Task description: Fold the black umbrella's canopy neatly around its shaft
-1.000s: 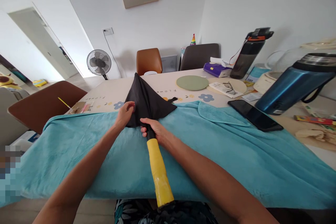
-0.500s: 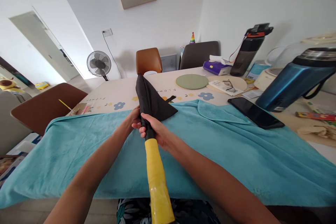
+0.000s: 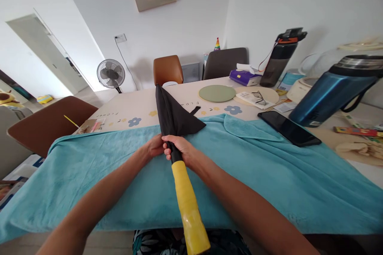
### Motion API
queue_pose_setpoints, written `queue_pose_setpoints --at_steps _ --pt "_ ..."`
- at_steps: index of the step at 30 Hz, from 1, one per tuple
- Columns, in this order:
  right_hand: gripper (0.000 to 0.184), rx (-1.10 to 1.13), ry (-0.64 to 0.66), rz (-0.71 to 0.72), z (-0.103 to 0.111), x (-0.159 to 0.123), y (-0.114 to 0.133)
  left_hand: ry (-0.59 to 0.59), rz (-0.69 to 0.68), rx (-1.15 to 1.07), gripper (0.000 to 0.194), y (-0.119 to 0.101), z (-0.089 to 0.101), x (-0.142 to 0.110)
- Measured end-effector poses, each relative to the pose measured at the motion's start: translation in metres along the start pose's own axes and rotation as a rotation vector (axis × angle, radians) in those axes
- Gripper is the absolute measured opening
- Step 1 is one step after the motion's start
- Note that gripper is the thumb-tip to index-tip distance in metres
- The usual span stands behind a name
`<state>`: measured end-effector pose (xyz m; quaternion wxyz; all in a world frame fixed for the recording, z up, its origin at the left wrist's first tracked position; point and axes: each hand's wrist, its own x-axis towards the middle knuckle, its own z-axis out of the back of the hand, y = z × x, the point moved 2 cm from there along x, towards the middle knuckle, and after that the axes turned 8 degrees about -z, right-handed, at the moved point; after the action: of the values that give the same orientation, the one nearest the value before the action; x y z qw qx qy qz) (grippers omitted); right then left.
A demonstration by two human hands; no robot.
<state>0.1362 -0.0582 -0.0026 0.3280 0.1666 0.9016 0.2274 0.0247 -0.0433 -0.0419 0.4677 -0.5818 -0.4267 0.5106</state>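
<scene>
A folded black umbrella (image 3: 175,113) with a yellow handle (image 3: 188,205) lies on a turquoise towel (image 3: 269,175) that covers the near part of the table. Its tip points away from me and its handle juts over the table's front edge. My right hand (image 3: 183,149) grips the shaft just above the handle. Beside it, on the left side of the black fabric, my left hand (image 3: 154,146) presses the cloth against the shaft. A strap (image 3: 196,110) sticks out from the canopy's right side.
A black phone (image 3: 289,128) lies on the towel's right. A blue jug (image 3: 332,91), dark bottle (image 3: 278,59), tissue box (image 3: 244,77), glasses (image 3: 259,96) and green mat (image 3: 217,93) stand behind. Chairs (image 3: 49,121) ring the table; a fan (image 3: 110,74) stands at the back.
My left hand has gathered the spread left side of the canopy in against the shaft, next to my right hand. The umbrella now looks narrower and its handle has swung slightly right.
</scene>
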Motion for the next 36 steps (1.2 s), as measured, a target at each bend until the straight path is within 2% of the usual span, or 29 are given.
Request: queue_pose_setpoints --at_steps 3,5,8,10,12,15,18,19,20,22,24,25,28,30,33,36 --pt "0.011 -0.056 -0.079 -0.034 0.006 0.009 -0.005 0.114 0.091 -0.069 0.016 -0.01 0.01 -0.017" --pt "0.012 -0.084 -0.09 -0.057 0.006 0.014 -0.011 0.222 0.155 0.004 0.011 -0.025 0.023 -0.029" --pt "0.013 -0.137 -0.126 -0.042 0.005 0.019 -0.02 0.324 0.248 0.39 0.014 -0.062 0.041 -0.037" --pt "0.013 -0.16 -0.158 -0.006 0.005 0.021 -0.023 0.262 0.133 0.548 0.021 -0.093 0.043 -0.029" --pt "0.013 -0.164 -0.163 0.019 0.005 0.021 -0.024 0.163 -0.057 0.643 0.025 -0.117 0.031 -0.014" --pt "0.012 -0.166 -0.139 0.033 0.005 0.021 -0.023 0.22 -0.265 0.84 0.03 -0.124 -0.01 0.016" --pt "0.011 -0.175 -0.119 0.03 0.006 0.02 -0.022 0.381 -0.463 1.216 0.034 -0.104 -0.054 0.049" --pt "0.01 -0.177 -0.116 0.031 0.006 0.019 -0.022 0.38 -0.538 1.367 0.036 -0.095 -0.064 0.059" --pt "0.009 -0.177 -0.116 0.033 0.006 0.019 -0.022 0.382 -0.588 1.469 0.041 -0.087 -0.073 0.069" --pt "0.006 -0.17 -0.113 0.041 0.006 0.018 -0.022 0.429 -0.597 1.578 0.044 -0.072 -0.082 0.086" --pt "0.006 -0.16 -0.101 0.045 0.006 0.018 -0.022 0.439 -0.542 1.594 0.038 -0.064 -0.083 0.098" --pt "0.006 -0.155 -0.094 0.046 0.006 0.018 -0.022 0.408 -0.52 1.58 0.032 -0.064 -0.08 0.102" --pt "0.008 -0.147 -0.092 0.037 0.006 0.018 -0.022 0.22 -0.581 1.459 0.023 -0.075 -0.068 0.103" --pt "0.01 -0.139 -0.096 0.023 0.007 0.018 -0.022 0.102 -0.646 1.321 0.022 -0.087 -0.057 0.095" --pt "0.011 -0.126 -0.089 0.007 0.008 0.019 -0.022 -0.035 -0.668 1.033 0.025 -0.108 -0.038 0.073" --pt "0.011 -0.105 -0.075 -0.003 0.01 0.022 -0.023 -0.155 -0.699 0.808 0.025 -0.127 -0.01 0.045"
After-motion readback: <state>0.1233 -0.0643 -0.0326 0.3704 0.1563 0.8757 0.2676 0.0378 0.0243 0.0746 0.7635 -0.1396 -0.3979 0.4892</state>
